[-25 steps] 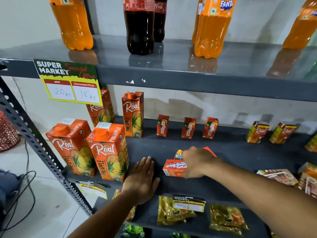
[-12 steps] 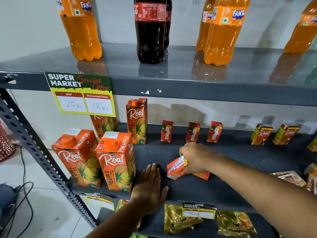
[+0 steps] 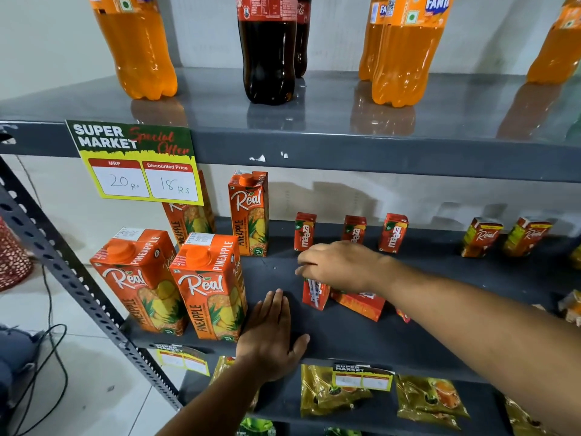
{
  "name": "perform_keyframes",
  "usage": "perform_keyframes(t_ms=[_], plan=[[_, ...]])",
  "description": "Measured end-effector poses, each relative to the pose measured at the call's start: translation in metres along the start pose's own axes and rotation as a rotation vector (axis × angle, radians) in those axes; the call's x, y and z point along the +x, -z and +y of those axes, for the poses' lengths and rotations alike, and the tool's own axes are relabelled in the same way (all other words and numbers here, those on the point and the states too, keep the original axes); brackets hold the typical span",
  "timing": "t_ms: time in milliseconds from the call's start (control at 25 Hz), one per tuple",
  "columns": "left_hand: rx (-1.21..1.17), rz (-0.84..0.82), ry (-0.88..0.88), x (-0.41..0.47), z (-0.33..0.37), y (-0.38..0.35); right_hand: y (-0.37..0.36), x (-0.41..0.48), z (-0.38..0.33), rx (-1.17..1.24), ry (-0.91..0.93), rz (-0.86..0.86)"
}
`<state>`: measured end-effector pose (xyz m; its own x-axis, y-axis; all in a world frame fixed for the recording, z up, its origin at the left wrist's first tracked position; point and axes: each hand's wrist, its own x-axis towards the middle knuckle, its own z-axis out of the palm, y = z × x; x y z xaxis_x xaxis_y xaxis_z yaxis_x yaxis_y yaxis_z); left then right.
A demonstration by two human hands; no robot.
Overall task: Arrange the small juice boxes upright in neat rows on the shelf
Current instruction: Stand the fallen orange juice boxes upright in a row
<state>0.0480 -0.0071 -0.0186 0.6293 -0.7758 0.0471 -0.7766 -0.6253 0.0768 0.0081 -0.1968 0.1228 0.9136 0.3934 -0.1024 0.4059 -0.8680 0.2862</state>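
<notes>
Reaching across the middle shelf [image 3: 345, 335], my right hand [image 3: 342, 265] is curled palm-down over a small juice box [image 3: 314, 294], fingers bent around its top; the box stands nearly upright under my grip, leaning a little, its base on the shelf. Just beside it, at about three o'clock, another small box [image 3: 361, 305] lies on its side, partly under my wrist, and I cannot tell whether my hand touches it. A red corner of one more box [image 3: 403, 316] peeks out below my forearm.

My left hand [image 3: 270, 338] lies flat and open, fingers together and straight, palm pressed on the shelf near its front edge, holding nothing. It sits at about seven o'clock from the gripped box, just beside the nearest large pineapple carton [image 3: 210, 287], though I cannot tell if they touch.

At twelve o'clock from my right hand, three small Maaza boxes [image 3: 304, 231] stand upright in a row along the back of the shelf, apart from one another; my knuckles hide the lower part of the middle one. Farther toward two o'clock, two small Real boxes [image 3: 481, 237] stand at the back, tilted slightly. Four tall pineapple cartons stand upright toward nine and ten o'clock, under the yellow price tag [image 3: 138, 165].
</notes>
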Motion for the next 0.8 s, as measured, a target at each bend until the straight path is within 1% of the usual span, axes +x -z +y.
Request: perform_keyframes(t_ms=[80,120,240,320,440,480,560,720,760,800], plan=[[0.005,-0.001,0.005,-0.001,0.001,0.0,0.008,-0.001,0.001,-0.018,0.035,0.01],[0.006,-0.002,0.009,-0.002,0.001,0.0,0.009,-0.001,0.005,0.039,0.011,-0.03],[0.012,0.004,0.019,-0.003,0.002,0.001,0.016,0.002,0.007,0.09,-0.07,-0.137],[0.016,0.026,0.018,-0.003,0.003,0.002,0.021,0.009,0.004,0.172,-0.218,-0.172],[0.019,0.027,0.019,-0.004,0.004,0.005,0.027,0.019,-0.001,0.315,-0.536,-0.235],[0.019,0.029,0.022,-0.004,0.004,0.005,0.027,0.02,-0.002,0.334,-0.6,-0.236],[0.012,0.044,0.014,-0.005,0.003,0.005,0.022,0.022,-0.002,0.355,-0.667,-0.21],[0.003,0.038,0.013,-0.004,0.004,0.005,0.016,-0.002,0.02,0.574,-0.728,-0.001],[0.012,0.025,0.011,-0.004,0.004,0.006,0.011,-0.014,0.028,0.613,-0.733,-0.019],[0.021,0.014,0.009,-0.003,0.004,0.005,0.004,-0.028,0.033,0.608,-0.731,-0.091]])
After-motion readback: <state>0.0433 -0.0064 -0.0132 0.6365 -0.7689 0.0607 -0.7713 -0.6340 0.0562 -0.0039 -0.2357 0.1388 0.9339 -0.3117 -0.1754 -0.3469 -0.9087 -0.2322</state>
